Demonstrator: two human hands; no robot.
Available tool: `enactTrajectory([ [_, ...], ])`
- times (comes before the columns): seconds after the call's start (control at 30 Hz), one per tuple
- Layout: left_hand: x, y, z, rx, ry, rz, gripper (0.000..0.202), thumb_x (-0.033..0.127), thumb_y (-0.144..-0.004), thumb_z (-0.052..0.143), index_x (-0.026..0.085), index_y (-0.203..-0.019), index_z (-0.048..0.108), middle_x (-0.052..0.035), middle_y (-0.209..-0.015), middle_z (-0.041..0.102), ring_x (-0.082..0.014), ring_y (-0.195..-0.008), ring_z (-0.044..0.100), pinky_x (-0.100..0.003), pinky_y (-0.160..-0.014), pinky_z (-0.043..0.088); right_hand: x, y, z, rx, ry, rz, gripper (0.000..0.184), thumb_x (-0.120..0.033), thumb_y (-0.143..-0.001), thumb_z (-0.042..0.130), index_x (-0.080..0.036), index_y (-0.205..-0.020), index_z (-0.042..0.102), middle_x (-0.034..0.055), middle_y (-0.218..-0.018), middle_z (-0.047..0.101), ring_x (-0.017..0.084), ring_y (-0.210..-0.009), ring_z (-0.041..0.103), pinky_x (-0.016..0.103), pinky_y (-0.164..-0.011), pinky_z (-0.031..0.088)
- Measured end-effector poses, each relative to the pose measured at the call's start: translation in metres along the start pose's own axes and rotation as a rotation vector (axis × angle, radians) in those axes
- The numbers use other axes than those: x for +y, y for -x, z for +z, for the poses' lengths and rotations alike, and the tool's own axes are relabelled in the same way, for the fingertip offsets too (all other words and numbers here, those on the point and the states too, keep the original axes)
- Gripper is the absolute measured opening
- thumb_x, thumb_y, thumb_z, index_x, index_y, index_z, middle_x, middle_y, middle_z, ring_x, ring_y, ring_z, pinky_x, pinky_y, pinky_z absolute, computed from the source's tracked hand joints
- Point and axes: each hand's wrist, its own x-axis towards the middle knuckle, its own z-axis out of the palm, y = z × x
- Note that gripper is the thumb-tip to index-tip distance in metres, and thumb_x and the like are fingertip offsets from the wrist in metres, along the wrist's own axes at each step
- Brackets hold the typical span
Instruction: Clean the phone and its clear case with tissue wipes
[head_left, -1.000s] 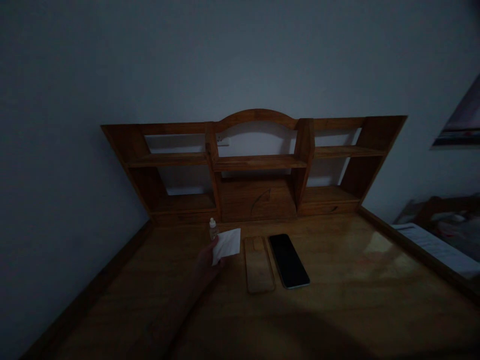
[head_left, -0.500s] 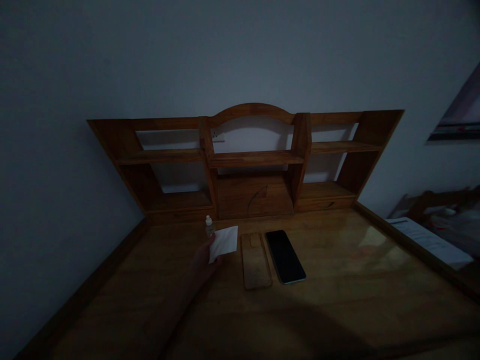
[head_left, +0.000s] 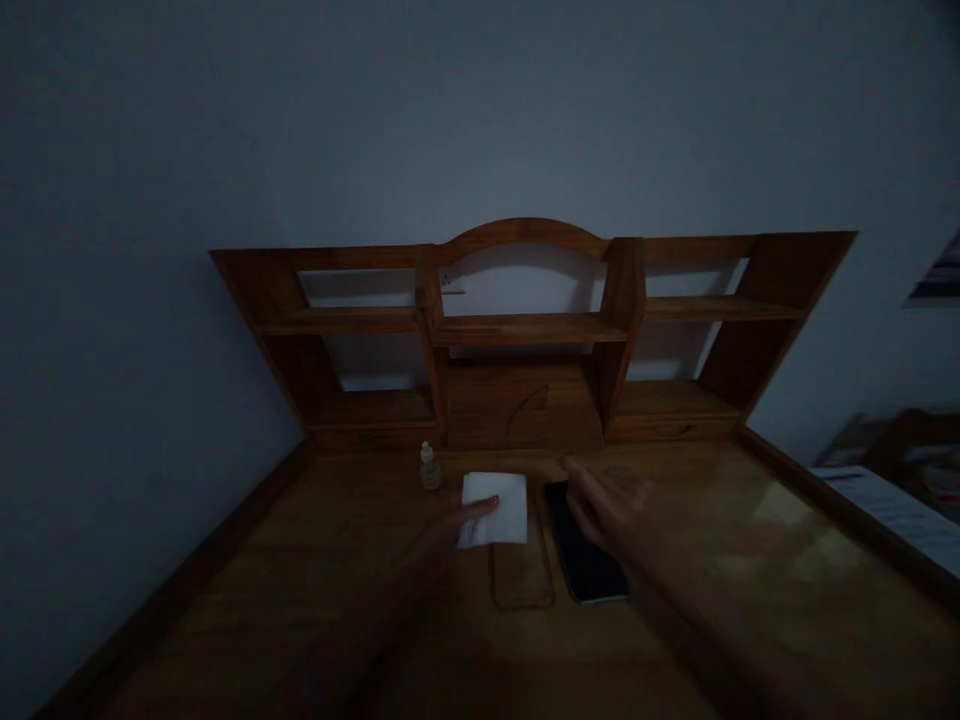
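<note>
The scene is dim. My left hand (head_left: 450, 528) pinches a white square cloth (head_left: 495, 508) and holds it over the upper end of a clear phone case (head_left: 523, 580) lying on the wooden desk (head_left: 300, 600). A dark phone (head_left: 589, 565) lies screen up just right of the case. My right hand (head_left: 607, 505) reaches in from the right over the phone's upper end, blurred by motion, fingers stretched out. A small dropper bottle (head_left: 429, 466) stands upright left of the cloth.
A wooden hutch with open shelves (head_left: 525, 328) stands at the back of the desk against a pale wall. The desk has a raised rim along its right side (head_left: 825, 495). A bed with papers (head_left: 892, 505) lies beyond the right edge.
My left hand carried the cloth to the right, from beside the bottle to over the case. My right hand came into view and reached over the phone.
</note>
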Motion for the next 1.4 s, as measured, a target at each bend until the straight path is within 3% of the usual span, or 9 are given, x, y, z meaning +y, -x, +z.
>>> enactTrajectory([
  [0.13, -0.002, -0.008, 0.014, 0.011, -0.15, 0.053, 0.039, 0.02, -0.069, 0.082, 0.009, -0.104, 0.072, -0.0149, -0.098, 0.076, -0.0276, -0.083, 0.071, -0.034, -0.073, 0.056, 0.023, 0.016, 0.044, -0.132, -0.018, 0.134, 0.04, -0.017, -0.094, 0.044, -0.02, -0.131, 0.06, 0.0089, -0.076, 0.074, 0.023, -0.065, 0.071, 0.032, -0.06, 0.053],
  [0.27, -0.011, -0.012, 0.019, 0.036, -0.125, 0.09, 0.042, 0.016, -0.062, 0.085, 0.011, -0.103, 0.073, -0.0157, -0.105, 0.074, -0.0285, -0.091, 0.071, -0.039, -0.086, 0.055, 0.015, 0.026, 0.054, -0.148, -0.263, 0.29, 0.04, -0.023, -0.098, 0.04, -0.022, -0.136, 0.052, 0.0054, -0.078, 0.074, 0.022, -0.061, 0.071, 0.03, -0.056, 0.054],
  [0.37, -0.017, -0.012, 0.018, -0.024, -0.031, 0.121, 0.046, 0.011, -0.062, 0.084, 0.013, -0.107, 0.071, -0.015, -0.111, 0.073, -0.03, -0.101, 0.069, -0.043, -0.094, 0.051, 0.007, 0.027, 0.055, -0.207, -0.411, 0.347, 0.038, -0.027, -0.099, 0.04, -0.024, -0.136, 0.049, 0.0042, -0.08, 0.074, 0.023, -0.063, 0.073, 0.032, -0.057, 0.056],
  [0.57, -0.017, -0.006, 0.019, -0.134, 0.006, 0.098, 0.04, 0.006, -0.071, 0.073, 0.013, -0.11, 0.07, -0.0155, -0.117, 0.071, -0.0317, -0.111, 0.065, -0.042, -0.101, 0.048, -0.001, 0.027, 0.06, -0.256, -0.518, 0.248, 0.043, -0.026, -0.1, 0.041, -0.03, -0.142, 0.043, 0.0102, -0.114, 0.071, 0.026, -0.092, 0.074, 0.04, -0.077, 0.062],
  [0.73, -0.014, -0.002, 0.022, -0.19, 0.042, 0.124, 0.034, 0.005, -0.075, 0.067, 0.015, -0.107, 0.07, -0.0121, -0.118, 0.071, -0.031, -0.116, 0.062, -0.04, -0.1, 0.047, -0.006, 0.026, 0.057, -0.291, -0.437, 0.13, 0.042, -0.023, -0.099, 0.045, -0.032, -0.14, 0.051, 0.0092, -0.117, 0.07, 0.023, -0.091, 0.074, 0.037, -0.077, 0.064],
  [0.9, -0.015, -0.005, 0.016, -0.175, 0.036, 0.078, 0.051, 0.002, -0.068, 0.069, 0.015, -0.118, 0.065, -0.0108, -0.108, 0.073, -0.0298, -0.111, 0.065, -0.043, -0.101, 0.046, -0.002, 0.031, 0.062, -0.315, -0.503, 0.091, 0.05, -0.017, -0.099, 0.044, -0.034, -0.146, 0.043, 0.0048, -0.135, 0.063, 0.021, -0.112, 0.068, 0.038, -0.096, 0.058],
  [1.07, -0.017, -0.008, 0.01, -0.17, -0.005, 0.04, 0.065, 0.0, -0.064, 0.065, 0.016, -0.127, 0.061, -0.0089, -0.109, 0.073, -0.0273, -0.106, 0.066, -0.04, -0.097, 0.047, 0.007, 0.039, 0.074, -0.306, -0.549, 0.057, 0.049, -0.016, -0.1, 0.044, -0.03, -0.147, 0.043, 0.0032, -0.135, 0.063, 0.02, -0.113, 0.068, 0.035, -0.096, 0.058],
  [1.27, -0.019, -0.009, 0.006, -0.201, -0.003, 0.062, 0.076, -0.003, -0.056, 0.058, 0.018, -0.129, 0.06, -0.0081, -0.107, 0.074, -0.0244, -0.1, 0.068, -0.035, -0.09, 0.048, 0.01, 0.041, 0.076, -0.211, -0.549, 0.065, 0.042, -0.016, -0.099, 0.048, -0.028, -0.138, 0.055, 0.0027, -0.127, 0.068, 0.02, -0.105, 0.071, 0.035, -0.09, 0.061],
  [1.4, -0.019, -0.008, 0.006, -0.193, -0.019, 0.047, 0.077, -0.001, -0.053, 0.056, 0.017, -0.128, 0.06, -0.0093, -0.104, 0.074, -0.0253, -0.097, 0.068, -0.037, -0.09, 0.048, 0.01, 0.039, 0.074, -0.211, -0.571, 0.071, 0.04, -0.016, -0.098, 0.048, -0.027, -0.135, 0.058, 0.0029, -0.127, 0.068, 0.02, -0.108, 0.07, 0.034, -0.092, 0.06],
])
